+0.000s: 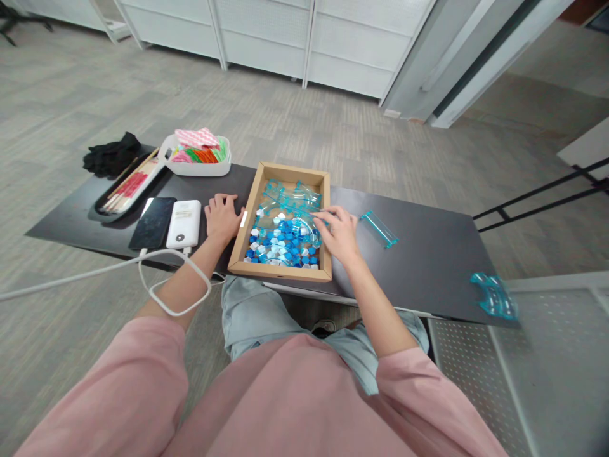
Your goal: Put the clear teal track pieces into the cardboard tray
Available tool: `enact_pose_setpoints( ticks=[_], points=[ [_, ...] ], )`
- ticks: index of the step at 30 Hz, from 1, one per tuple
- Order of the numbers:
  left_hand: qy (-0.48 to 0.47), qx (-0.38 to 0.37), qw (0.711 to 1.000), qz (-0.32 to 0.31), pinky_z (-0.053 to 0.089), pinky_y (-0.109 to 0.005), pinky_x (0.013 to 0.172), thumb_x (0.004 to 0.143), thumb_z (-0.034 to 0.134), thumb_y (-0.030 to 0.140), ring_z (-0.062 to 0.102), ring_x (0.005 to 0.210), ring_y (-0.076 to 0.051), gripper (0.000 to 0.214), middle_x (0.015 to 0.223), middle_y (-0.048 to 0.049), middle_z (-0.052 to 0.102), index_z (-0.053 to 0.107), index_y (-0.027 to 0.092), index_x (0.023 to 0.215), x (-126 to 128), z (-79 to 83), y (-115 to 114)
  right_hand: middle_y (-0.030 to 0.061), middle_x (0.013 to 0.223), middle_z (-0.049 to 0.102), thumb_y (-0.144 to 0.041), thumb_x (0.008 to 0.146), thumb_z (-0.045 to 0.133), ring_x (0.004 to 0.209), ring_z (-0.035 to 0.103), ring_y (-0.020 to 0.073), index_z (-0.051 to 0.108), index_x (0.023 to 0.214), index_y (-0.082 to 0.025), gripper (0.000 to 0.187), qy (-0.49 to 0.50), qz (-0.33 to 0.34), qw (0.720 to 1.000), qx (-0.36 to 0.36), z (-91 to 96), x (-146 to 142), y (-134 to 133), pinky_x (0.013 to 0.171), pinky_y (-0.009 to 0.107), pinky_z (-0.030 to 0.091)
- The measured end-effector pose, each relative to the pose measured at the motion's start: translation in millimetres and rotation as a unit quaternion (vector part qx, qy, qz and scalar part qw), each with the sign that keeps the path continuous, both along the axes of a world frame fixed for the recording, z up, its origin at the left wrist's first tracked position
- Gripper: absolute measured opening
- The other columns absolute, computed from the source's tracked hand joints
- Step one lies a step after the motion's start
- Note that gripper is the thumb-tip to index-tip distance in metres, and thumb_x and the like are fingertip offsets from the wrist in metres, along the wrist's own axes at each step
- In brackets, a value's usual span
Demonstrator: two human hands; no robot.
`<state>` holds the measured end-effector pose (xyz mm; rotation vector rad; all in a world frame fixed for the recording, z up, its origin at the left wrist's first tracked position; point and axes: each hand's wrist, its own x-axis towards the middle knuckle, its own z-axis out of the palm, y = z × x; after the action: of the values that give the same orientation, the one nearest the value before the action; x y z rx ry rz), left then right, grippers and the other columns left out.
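Note:
A shallow cardboard box [326,190] lies on the dark table in front of me. Inside it, clear teal plastic pieces [295,195] are at the far end, and many small blue and white blocks [278,246] fill the near part. My right hand [339,231] reaches over the box's right wall, its thumb and fingertips closed at the edge of a clear teal plastic piece; the grip is partly hidden. Beside the box's left wall, my left hand [222,217] rests on the table with fingers apart, holding nothing. Right of the box lies a separate clear teal frame-like piece [379,229].
Left of my left hand lie a white power bank [183,223] with a cable and a dark phone [153,222]. Behind them are a black tray [107,218] of sticks, a white basket [202,169] and black cloth [111,154]. Curved teal pieces [495,296] lie at the table's right end.

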<state>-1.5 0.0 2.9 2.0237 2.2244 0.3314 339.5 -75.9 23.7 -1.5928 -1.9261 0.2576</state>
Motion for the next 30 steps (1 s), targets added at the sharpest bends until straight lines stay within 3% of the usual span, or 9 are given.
enact_pose_setpoints(
  ticks=[3,6,10,13,15,17,20,24,30],
  points=[
    [-0.004,-0.003,1.0,0.0,0.045,-0.063,0.128,0.11,0.049,0.042,0.055,0.152,-0.05,0.067,0.168,-0.032,0.06,0.066,0.012,0.167,0,1.4,0,0.0096,0.155,0.077,-0.048,0.122,0.064,0.147,0.068,0.0326,0.085,0.15,-0.039,0.037,-0.04,0.076,0.996,-0.028,11.0,-30,17,0.129,0.055,0.043],
    [-0.008,-0.007,1.0,0.0,0.045,-0.062,0.128,0.11,0.049,0.041,0.055,0.153,-0.05,0.067,0.168,-0.0316,0.06,0.066,0.013,0.168,1,2.8,-1,0.0101,0.166,0.072,-0.051,0.121,0.062,0.155,0.064,0.0337,0.072,0.168,-0.039,0.049,-0.048,0.085,0.995,-0.022,11.3,-20,18,0.133,0.056,0.041],
    [-0.008,-0.011,1.0,0.001,0.044,-0.062,0.129,0.11,0.05,0.042,0.054,0.154,-0.05,0.067,0.169,-0.0316,0.059,0.066,0.013,0.169,1,2.3,0,0.0147,0.17,0.068,-0.046,0.116,0.061,0.159,0.06,0.0384,0.075,0.162,-0.034,0.049,-0.052,-0.071,0.996,-0.015,-9.7,58,0,0.133,0.064,0.041],
    [-0.006,-0.009,1.0,-0.001,0.044,-0.063,0.129,0.111,0.049,0.042,0.054,0.154,-0.05,0.068,0.17,-0.0319,0.058,0.066,0.011,0.169,0,-0.4,0,0.0232,0.18,0.059,-0.047,0.102,0.069,0.166,0.048,0.0484,0.076,0.162,-0.027,0.063,-0.068,-0.235,0.968,-0.054,-32.0,130,-20,0.133,0.073,0.039],
    [-0.007,-0.005,1.0,0.0,0.044,-0.063,0.129,0.11,0.049,0.042,0.055,0.153,-0.05,0.067,0.169,-0.0318,0.058,0.066,0.011,0.168,0,-2.9,1,0.0263,0.172,0.064,-0.049,0.095,0.071,0.16,0.053,0.0537,0.083,0.152,-0.026,0.063,-0.062,-0.268,0.958,-0.084,-43.8,164,-35,0.128,0.078,0.043],
    [-0.007,-0.002,1.0,0.002,0.044,-0.063,0.129,0.11,0.049,0.041,0.055,0.153,-0.05,0.067,0.169,-0.0315,0.059,0.067,0.012,0.167,-1,-5.0,2,0.0241,0.151,0.076,-0.05,0.093,0.066,0.141,0.066,0.0507,0.088,0.138,-0.03,0.054,-0.051,-0.251,0.963,-0.083,-51.7,181,-48,0.121,0.076,0.05],
    [-0.007,0.0,1.0,0.002,0.044,-0.062,0.128,0.11,0.049,0.041,0.055,0.153,-0.05,0.066,0.168,-0.0314,0.059,0.067,0.013,0.167,-1,-5.9,2,0.0208,0.123,0.079,-0.052,0.096,0.058,0.118,0.074,0.0445,0.089,0.125,-0.03,0.048,-0.031,-0.224,0.973,-0.051,-57.7,177,-59,0.111,0.07,0.059],
    [-0.004,0.001,1.0,0.002,0.045,-0.062,0.128,0.11,0.048,0.041,0.056,0.153,-0.05,0.066,0.168,-0.0313,0.06,0.066,0.013,0.168,-1,-3.7,2,0.0222,0.122,0.074,-0.058,0.107,0.048,0.116,0.075,0.0414,0.089,0.128,-0.025,0.057,0.007,-0.209,0.978,0.004,-57.7,147,-52,0.112,0.063,0.062],
    [0.004,-0.002,1.0,0.003,0.045,-0.062,0.127,0.111,0.046,0.04,0.056,0.152,-0.05,0.067,0.168,-0.0314,0.06,0.066,0.013,0.168,0,-1.2,0,0.0162,0.133,0.07,-0.057,0.119,0.048,0.131,0.069,0.0343,0.087,0.147,-0.026,0.057,0.038,-0.097,0.992,0.071,-34.1,72,9,0.124,0.055,0.059]
  ],
)
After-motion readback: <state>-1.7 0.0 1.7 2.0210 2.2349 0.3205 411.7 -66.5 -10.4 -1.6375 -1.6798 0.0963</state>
